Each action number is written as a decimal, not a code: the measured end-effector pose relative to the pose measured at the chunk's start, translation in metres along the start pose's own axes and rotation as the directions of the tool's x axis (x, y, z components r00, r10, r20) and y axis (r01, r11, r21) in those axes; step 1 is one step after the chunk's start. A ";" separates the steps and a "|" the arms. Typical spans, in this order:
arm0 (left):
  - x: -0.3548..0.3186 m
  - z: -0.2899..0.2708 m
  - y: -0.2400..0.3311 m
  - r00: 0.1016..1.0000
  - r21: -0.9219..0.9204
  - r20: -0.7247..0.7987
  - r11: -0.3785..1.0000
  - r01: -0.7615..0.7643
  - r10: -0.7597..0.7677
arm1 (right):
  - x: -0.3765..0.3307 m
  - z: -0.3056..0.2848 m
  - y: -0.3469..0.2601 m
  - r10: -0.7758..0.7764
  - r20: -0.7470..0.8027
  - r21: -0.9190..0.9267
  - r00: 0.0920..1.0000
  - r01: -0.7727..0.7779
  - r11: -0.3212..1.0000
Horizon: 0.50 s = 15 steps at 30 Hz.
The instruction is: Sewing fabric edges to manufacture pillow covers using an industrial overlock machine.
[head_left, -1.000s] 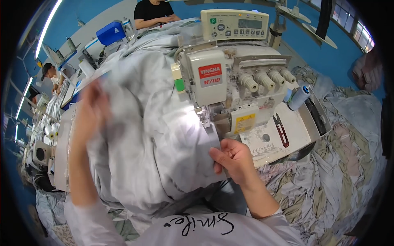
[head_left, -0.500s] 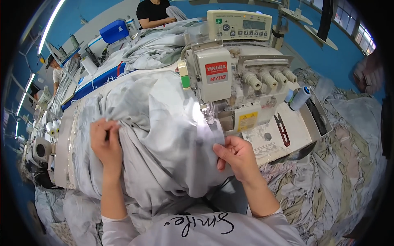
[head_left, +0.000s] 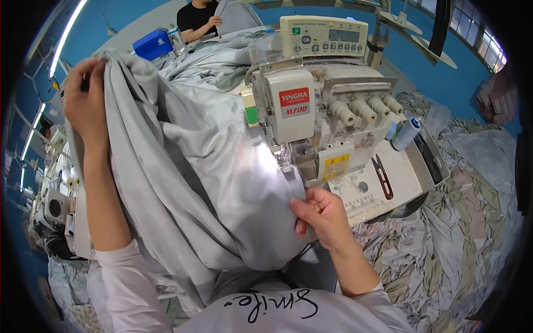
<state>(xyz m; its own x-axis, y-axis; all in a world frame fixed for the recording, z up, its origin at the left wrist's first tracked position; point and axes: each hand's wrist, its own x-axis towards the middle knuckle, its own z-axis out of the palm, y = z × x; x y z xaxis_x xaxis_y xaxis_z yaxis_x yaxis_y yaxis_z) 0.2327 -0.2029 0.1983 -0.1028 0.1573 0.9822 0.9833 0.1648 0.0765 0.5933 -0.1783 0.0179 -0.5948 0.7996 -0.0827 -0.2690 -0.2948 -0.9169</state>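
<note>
A large piece of pale grey fabric (head_left: pixel 183 161) drapes from the machine bed down to my lap. Raised at the far left, my left hand (head_left: pixel 86 100) grips a bunched fold of it between thumb and fingers. My right hand (head_left: pixel 321 215) pinches the fabric's edge just in front of the presser foot (head_left: pixel 284 158), thumb on top. That edge runs up under the foot of the white overlock sewing machine (head_left: pixel 291 119), where a lamp lights the cloth brightly. The needle is too small to make out.
Red-handled thread snips (head_left: pixel 383 177) lie on the machine's right plate, beside a light blue thread cone (head_left: pixel 407 133). Heaps of grey and beige fabric (head_left: pixel 444 238) fill the right side. More cloth (head_left: pixel 214 61) is piled behind the machine, near a person in black (head_left: pixel 197 19).
My left hand has lifted its fold of fabric up and to the left, stretching the cloth into long folds. My right hand has barely moved. The person behind has raised a hand with cloth.
</note>
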 end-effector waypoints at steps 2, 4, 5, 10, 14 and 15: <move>0.027 0.010 -0.014 0.998 0.039 -0.017 0.998 -0.057 0.058 | -0.001 0.003 -0.001 0.006 0.004 0.017 1.000 -0.006 1.000; 0.047 0.028 -0.029 0.993 0.064 -0.032 0.992 -0.109 0.111 | -0.001 0.002 -0.002 0.010 -0.006 0.029 1.000 -0.009 1.000; 0.056 0.036 -0.033 0.999 0.054 0.008 0.998 -0.046 0.045 | -0.002 0.001 -0.003 0.012 -0.001 0.028 1.000 -0.012 1.000; 0.056 0.040 -0.138 0.945 0.353 0.327 0.924 -0.148 0.026 | -0.005 0.009 -0.008 0.032 0.046 0.044 0.998 -0.034 0.998; -0.073 0.019 -0.036 0.639 0.038 0.736 0.955 0.293 -0.226 | 0.002 -0.002 -0.003 0.048 -0.004 -0.013 0.999 -0.048 0.999; -0.113 -0.004 -0.010 0.631 -0.134 0.775 0.975 0.179 -0.009 | 0.002 -0.006 -0.001 0.049 -0.004 -0.035 0.999 -0.049 0.998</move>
<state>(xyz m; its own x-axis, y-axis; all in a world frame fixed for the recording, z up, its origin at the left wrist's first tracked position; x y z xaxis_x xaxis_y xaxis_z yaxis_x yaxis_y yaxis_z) 0.2347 -0.2263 0.0874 -0.1902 0.8528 0.4864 0.9601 0.0581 0.2735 0.5966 -0.1730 0.0167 -0.6039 0.7865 -0.1294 -0.2129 -0.3156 -0.9247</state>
